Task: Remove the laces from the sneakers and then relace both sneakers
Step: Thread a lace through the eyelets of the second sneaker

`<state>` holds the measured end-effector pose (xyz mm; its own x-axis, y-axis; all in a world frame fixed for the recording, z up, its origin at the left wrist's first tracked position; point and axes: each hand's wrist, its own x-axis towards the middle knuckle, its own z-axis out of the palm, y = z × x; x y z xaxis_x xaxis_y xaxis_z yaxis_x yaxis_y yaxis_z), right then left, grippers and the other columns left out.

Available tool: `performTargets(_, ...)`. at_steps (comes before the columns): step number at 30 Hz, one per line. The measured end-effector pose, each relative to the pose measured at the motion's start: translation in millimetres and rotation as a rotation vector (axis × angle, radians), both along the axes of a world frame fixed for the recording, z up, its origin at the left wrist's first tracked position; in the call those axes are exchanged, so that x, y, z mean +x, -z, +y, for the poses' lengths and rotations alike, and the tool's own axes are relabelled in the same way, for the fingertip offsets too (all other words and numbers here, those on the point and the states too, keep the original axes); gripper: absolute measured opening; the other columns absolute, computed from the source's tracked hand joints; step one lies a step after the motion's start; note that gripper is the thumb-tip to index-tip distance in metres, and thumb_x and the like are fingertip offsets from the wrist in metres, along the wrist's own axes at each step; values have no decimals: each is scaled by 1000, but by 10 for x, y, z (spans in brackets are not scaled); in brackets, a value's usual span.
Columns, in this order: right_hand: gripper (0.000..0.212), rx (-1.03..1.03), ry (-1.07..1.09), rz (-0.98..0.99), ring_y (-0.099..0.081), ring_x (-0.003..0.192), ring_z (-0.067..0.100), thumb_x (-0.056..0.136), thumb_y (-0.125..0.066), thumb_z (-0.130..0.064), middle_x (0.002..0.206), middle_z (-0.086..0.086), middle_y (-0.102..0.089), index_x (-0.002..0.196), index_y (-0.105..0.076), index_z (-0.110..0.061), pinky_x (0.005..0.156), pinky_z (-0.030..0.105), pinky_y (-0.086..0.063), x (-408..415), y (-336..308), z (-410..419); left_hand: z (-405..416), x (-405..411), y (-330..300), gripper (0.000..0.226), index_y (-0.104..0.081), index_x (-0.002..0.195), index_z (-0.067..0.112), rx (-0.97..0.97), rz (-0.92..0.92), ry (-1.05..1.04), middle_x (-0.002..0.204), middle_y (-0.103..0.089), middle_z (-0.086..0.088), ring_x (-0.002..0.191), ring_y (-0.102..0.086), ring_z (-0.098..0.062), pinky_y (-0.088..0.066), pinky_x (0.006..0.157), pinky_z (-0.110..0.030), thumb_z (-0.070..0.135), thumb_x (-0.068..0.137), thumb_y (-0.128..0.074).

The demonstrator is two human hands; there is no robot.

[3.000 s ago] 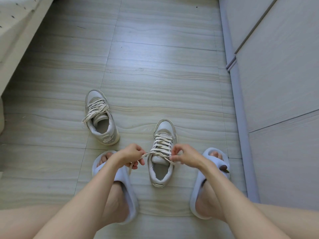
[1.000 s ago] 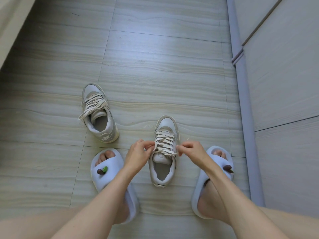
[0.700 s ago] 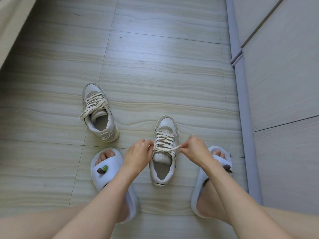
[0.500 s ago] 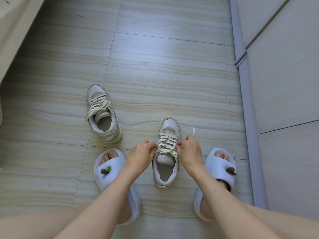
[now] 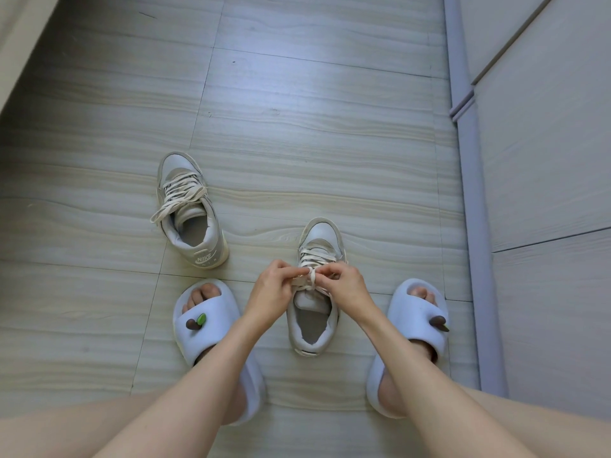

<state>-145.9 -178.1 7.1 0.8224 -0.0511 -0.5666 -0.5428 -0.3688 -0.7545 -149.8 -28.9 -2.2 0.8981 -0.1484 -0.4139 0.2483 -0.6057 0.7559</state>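
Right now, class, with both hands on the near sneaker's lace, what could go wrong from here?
1. Both hands, left hand and right hand, pinch the lace above the near sneaker; nothing pins the shoe, so a hard pull may drag or tip it.
2. The far sneaker has a loose lace end trailing onto the floor; a slipper close by could catch it.
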Motion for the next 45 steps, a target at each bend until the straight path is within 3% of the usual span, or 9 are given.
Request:
performTargets(3,15,158,60,36,-60,81,16,81,-70,-7,84,9,-66,71,-68,-17,81,32,-49,-6,-58,6,-20,10,4,25,-73,103,13,-28,-30,-30,89,-56,1,83,-54,-16,-36,72,-17,3,91,-54)
performTargets(8,14,215,-8,108,-52,73,11,85,-66,-6,74,3,-57,73,-62,-11,70,18,-41,22,-96,6,-64,9,10,14,-73,97,20,5,-121,-57,87,-56,6,65,-46,-7,-40,66,-26,16,86,-65)
performTargets(13,21,248,-69,172,-46,62,4,85,-66,-8,68,-3,-52,68,-56,-16,54,6,-37,49,-127,-69,-79,-14,13,15,-73,98,21,-14,-145,-38,90,-59,8,62,-46,0,-40,65,-25,17,85,-67)
performTargets(19,22,144,-168,200,-43,46,-5,84,-64,-11,62,-7,-51,65,-56,-18,45,6,-31,60,-114,-92,-55,50,30,8,-70,91,14,10,-119,95,86,-55,6,65,-47,-3,-41,68,-28,16,87,-63)
performTargets(28,24,-319,-361,-4,-42,62,13,77,-60,-10,62,-7,-47,62,-44,-21,52,16,-31,-63,-65,-394,284,56,65,14,-55,74,19,126,-38,110,72,-50,7,70,-48,-14,-38,68,-23,7,80,-61)
performTargets(32,14,-457,-393,-60,-46,72,16,79,-59,-13,77,-2,-50,70,-49,-17,63,27,-36,-119,-43,-368,248,66,11,14,-54,70,17,81,38,-21,71,-61,1,68,-52,-14,-36,58,-14,8,78,-61)
performTargets(35,20,-217,-73,22,-47,60,11,78,-64,-8,65,-3,-55,65,-50,-15,52,17,-36,-130,-55,-287,144,84,-60,14,-53,73,15,-91,127,-159,82,-68,-10,71,-55,-16,-41,65,-23,6,80,-61)
performTargets(39,25,185,177,169,-57,60,14,80,-63,2,75,13,-64,66,-47,-12,54,22,-44,-135,-63,-271,45,93,-118,17,-50,76,13,-288,199,-250,73,-64,-7,54,-52,-5,-40,53,-18,-1,86,-52)
performTargets(45,19,49,-13,177,-56,52,10,82,-60,0,62,5,-59,69,-49,-10,57,21,-50,-154,-54,-373,260,61,-43,19,-49,76,11,-212,221,-186,70,-59,-9,55,-46,-16,-40,54,-24,-4,87,-49)
